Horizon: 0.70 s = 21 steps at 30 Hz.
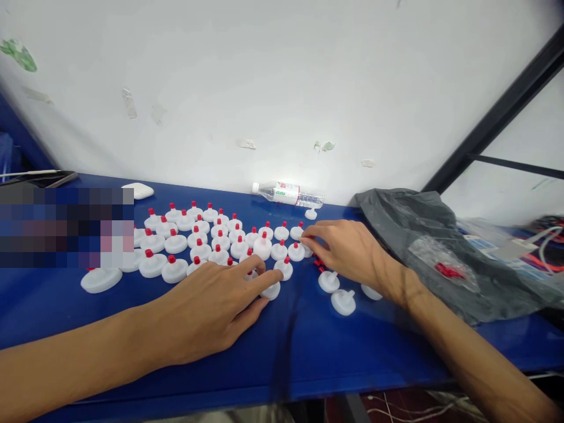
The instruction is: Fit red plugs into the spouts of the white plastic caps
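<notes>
My left hand [215, 305] is closed, thumb and forefinger around the rim of a white round lid [271, 291] at the front of a group. Its top is partly covered by my fingers. My right hand [337, 244] has its fingers drawn together beside a white lid with a red tip [296, 251]; whatever is in the pinch cannot be made out. Beneath that hand lie small loose red caps [319, 265]. Closer to me are white lids with bare nozzles, such as one lid [343, 302] and another [328, 281].
Several red-tipped white lids [175, 269] cover the left and middle of the blue table [247, 376]. A clear water bottle [288, 194] lies against the wall. At right, a grey plastic bag [409, 217] bears a clear bag with red caps [445, 267]. A white rounded object [138, 190] sits far left.
</notes>
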{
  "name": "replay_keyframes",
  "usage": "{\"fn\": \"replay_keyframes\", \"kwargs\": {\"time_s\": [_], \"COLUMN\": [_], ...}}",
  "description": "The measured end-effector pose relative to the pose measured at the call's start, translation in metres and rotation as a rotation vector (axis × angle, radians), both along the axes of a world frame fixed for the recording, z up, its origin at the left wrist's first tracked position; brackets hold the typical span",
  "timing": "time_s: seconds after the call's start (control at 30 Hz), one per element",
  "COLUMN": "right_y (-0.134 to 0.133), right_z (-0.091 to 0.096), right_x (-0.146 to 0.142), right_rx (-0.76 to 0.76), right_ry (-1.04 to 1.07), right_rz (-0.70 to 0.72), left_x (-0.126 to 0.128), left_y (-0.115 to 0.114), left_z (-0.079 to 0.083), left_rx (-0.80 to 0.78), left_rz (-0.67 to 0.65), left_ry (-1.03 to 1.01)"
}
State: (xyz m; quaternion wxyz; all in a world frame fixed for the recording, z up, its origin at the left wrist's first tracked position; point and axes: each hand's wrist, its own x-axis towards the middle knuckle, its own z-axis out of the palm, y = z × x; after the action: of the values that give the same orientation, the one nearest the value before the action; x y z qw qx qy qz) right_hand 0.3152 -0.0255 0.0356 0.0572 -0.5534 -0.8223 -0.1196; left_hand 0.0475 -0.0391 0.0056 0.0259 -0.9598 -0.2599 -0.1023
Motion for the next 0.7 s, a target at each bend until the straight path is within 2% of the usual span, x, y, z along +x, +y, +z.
{"fn": "replay_keyframes", "kwargs": {"time_s": [0.7], "right_y": [-0.0033], "right_z": [0.0010], "right_x": [-0.0017], "right_rx": [0.028], "right_ry": [0.048], "right_rz": [0.032], "left_x": [-0.0010], "left_y": [0.0009], "left_z": [-0.0016], "left_rx": [0.008], "left_rz": [-0.003], "left_ry": [-0.012]}}
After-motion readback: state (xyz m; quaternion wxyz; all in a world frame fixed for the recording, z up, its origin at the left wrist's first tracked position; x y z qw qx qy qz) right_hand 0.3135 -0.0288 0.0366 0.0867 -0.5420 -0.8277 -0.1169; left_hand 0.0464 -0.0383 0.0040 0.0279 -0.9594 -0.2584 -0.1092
